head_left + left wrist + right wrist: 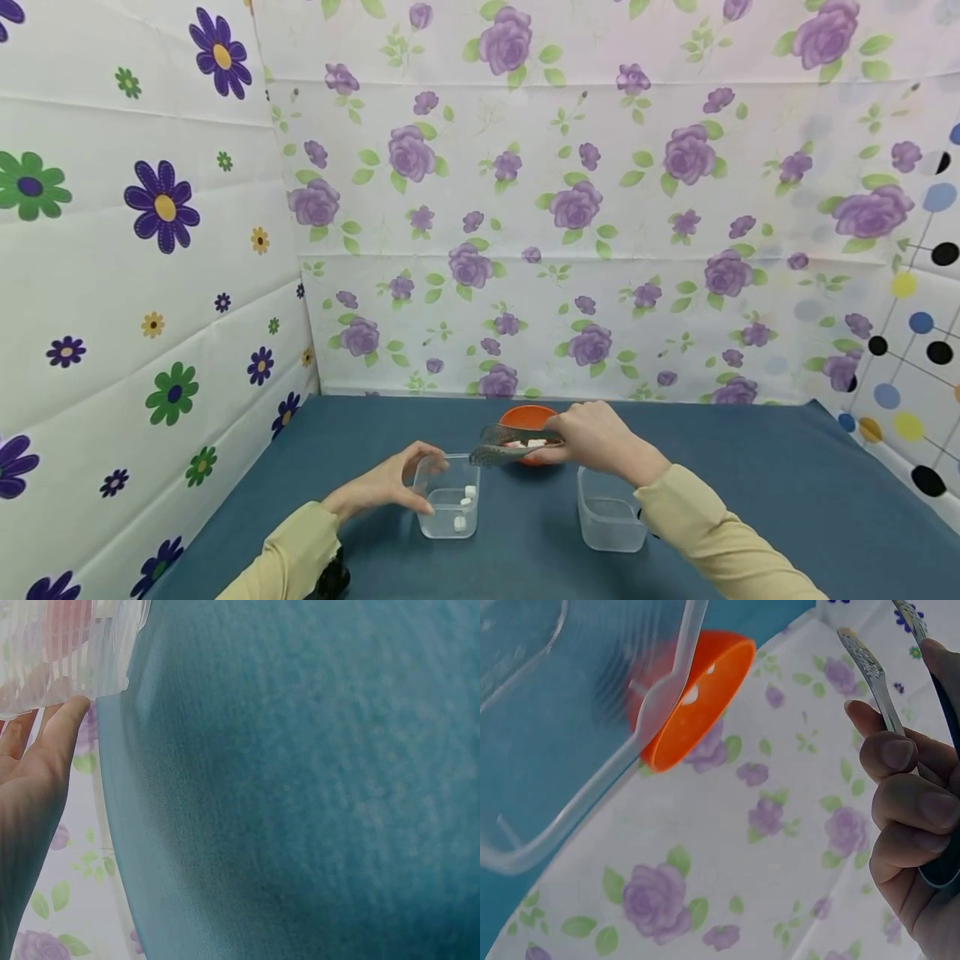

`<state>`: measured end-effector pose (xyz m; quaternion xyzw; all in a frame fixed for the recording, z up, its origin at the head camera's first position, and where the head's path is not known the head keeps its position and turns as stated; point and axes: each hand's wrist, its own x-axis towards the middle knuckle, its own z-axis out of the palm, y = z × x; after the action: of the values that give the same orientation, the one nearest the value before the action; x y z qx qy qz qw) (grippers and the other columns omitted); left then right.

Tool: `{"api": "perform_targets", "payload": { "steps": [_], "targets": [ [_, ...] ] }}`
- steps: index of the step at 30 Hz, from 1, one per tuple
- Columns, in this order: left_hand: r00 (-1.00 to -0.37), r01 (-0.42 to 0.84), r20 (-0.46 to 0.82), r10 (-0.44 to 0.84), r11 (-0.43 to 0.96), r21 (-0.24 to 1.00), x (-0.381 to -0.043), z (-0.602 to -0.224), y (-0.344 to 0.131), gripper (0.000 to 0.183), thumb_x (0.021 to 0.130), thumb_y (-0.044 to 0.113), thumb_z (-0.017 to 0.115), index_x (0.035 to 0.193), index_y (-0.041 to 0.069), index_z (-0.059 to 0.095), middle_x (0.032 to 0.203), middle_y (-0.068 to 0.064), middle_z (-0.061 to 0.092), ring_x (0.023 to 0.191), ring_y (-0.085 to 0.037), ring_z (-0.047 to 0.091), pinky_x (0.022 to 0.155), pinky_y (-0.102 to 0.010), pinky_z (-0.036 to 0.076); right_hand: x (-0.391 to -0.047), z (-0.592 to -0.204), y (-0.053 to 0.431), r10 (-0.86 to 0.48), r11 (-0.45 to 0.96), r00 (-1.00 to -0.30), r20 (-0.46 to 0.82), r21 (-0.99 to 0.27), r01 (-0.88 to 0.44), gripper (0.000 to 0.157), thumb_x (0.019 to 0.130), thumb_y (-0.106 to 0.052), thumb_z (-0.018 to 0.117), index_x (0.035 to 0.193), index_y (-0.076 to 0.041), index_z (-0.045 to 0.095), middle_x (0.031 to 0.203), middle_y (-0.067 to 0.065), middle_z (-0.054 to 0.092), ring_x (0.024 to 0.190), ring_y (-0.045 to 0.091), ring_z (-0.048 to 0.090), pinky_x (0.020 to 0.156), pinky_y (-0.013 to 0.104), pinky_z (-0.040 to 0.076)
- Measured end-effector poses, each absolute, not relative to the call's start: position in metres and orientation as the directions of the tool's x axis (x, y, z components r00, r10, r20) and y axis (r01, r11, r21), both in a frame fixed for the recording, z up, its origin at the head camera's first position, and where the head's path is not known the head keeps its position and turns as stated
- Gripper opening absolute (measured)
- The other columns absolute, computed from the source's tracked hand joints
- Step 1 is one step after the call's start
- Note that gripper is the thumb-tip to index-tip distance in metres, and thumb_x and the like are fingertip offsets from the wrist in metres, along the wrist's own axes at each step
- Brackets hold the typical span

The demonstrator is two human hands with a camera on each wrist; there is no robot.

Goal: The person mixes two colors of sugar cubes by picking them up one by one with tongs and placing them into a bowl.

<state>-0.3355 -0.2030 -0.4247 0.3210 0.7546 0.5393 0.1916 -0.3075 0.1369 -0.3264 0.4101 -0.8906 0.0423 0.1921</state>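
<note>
My left hand [386,483] grips a clear plastic container [437,528] at its left side, thumb near the front and fingers toward the back. Several small white pieces [460,524] lie inside along its right side. With curled fingers my right hand [600,437] holds metal tongs [491,448], which point left and hover between this container and an orange bowl [525,414]. White pieces show in the bowl, partly hidden behind the tongs. In the right wrist view the tongs' perforated tips [866,660] stand apart, and I see nothing between them.
A second clear container [611,535] stands at the right, partly below my right forearm. Blue cloth [525,558] covers the table. Flower-patterned sheets [525,292] hang behind and at the left; a dotted sheet [911,392] hangs at the right.
</note>
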Motion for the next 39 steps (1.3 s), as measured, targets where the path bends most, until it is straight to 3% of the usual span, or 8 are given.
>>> {"api": "perform_targets", "payload": {
  "steps": [4,9,12,16,20,28,34,39],
  "targets": [
    [-0.716,0.277,0.056,0.696,0.210,0.937,-0.336,-0.424,-0.202,0.063,0.081,0.008,0.068,0.131,0.000,0.032,0.128,-0.017,0.040,0.121,-0.028,0.034,0.093,-0.047,0.029,-0.305,-0.329,0.126,-0.731,0.651,-0.579,0.361,0.116,-0.750,0.040,0.081,-0.057,0.055,0.062,-0.022,0.051,0.044,-0.010,0.026,0.034,0.004,0.025,0.036,0.022,0.017],
    [-0.716,0.280,0.060,0.695,0.208,0.937,-0.336,-0.423,-0.201,0.062,0.081,0.008,0.068,0.131,-0.001,0.033,0.127,-0.019,0.039,0.120,-0.029,0.034,0.092,-0.047,0.029,-0.303,-0.329,0.111,-0.749,0.640,-0.571,0.337,0.144,-0.755,0.034,0.078,-0.053,0.062,0.076,-0.019,0.063,0.046,-0.011,0.033,0.034,0.004,0.028,0.035,0.022,0.021],
    [-0.717,0.274,0.057,0.695,0.207,0.939,-0.336,-0.424,-0.200,0.060,0.081,0.008,0.068,0.130,0.002,0.035,0.127,-0.019,0.039,0.120,-0.029,0.034,0.092,-0.047,0.030,-0.302,-0.328,0.102,-0.766,0.627,-0.558,0.319,0.177,-0.759,0.033,0.076,-0.051,0.065,0.069,-0.020,0.059,0.046,-0.012,0.030,0.036,0.004,0.028,0.036,0.021,0.021],
    [-0.719,0.263,0.049,0.693,0.206,0.943,-0.335,-0.424,-0.199,0.058,0.081,0.008,0.068,0.129,0.005,0.036,0.127,-0.019,0.038,0.119,-0.029,0.034,0.091,-0.046,0.031,-0.302,-0.326,0.092,-0.795,0.600,-0.524,0.305,0.275,-0.751,0.043,0.073,-0.052,0.068,0.053,-0.022,0.044,0.044,-0.010,0.020,0.036,0.005,0.024,0.039,0.022,0.016],
    [-0.722,0.253,0.043,0.691,0.206,0.945,-0.335,-0.424,-0.199,0.058,0.080,0.009,0.068,0.129,0.004,0.036,0.127,-0.019,0.038,0.119,-0.030,0.034,0.090,-0.047,0.032,-0.304,-0.321,0.081,-0.815,0.580,-0.510,0.276,0.363,-0.730,0.049,0.069,-0.054,0.070,0.047,-0.021,0.042,0.043,-0.010,0.023,0.036,0.005,0.025,0.038,0.022,0.017],
    [-0.723,0.259,0.038,0.690,0.219,0.941,-0.335,-0.422,-0.199,0.059,0.081,0.010,0.068,0.130,0.004,0.036,0.127,-0.019,0.038,0.121,-0.029,0.033,0.092,-0.049,0.029,-0.303,-0.304,0.055,-0.821,0.548,-0.545,0.168,0.498,-0.672,0.047,0.067,-0.053,0.072,0.046,-0.021,0.044,0.041,-0.007,0.028,0.035,0.008,0.029,0.038,0.023,0.021],
    [-0.725,0.247,0.031,0.688,0.218,0.944,-0.333,-0.420,-0.200,0.062,0.081,0.010,0.068,0.132,0.000,0.033,0.128,-0.019,0.037,0.121,-0.030,0.032,0.092,-0.048,0.030,-0.299,-0.296,0.028,-0.790,0.513,-0.610,0.066,0.617,-0.597,0.039,0.064,-0.055,0.073,0.055,-0.023,0.055,0.047,-0.008,0.041,0.041,0.008,0.041,0.041,0.022,0.035],
    [-0.739,0.238,0.017,0.673,0.237,0.942,-0.332,-0.419,-0.201,0.063,0.082,0.011,0.068,0.133,0.001,0.032,0.129,-0.016,0.039,0.124,-0.030,0.028,0.094,-0.050,0.026,-0.296,-0.297,0.009,-0.743,0.478,-0.670,-0.005,0.696,-0.535,0.035,0.064,-0.060,0.071,0.062,-0.026,0.062,0.052,-0.009,0.048,0.046,0.007,0.046,0.045,0.021,0.040]
  ]
}}
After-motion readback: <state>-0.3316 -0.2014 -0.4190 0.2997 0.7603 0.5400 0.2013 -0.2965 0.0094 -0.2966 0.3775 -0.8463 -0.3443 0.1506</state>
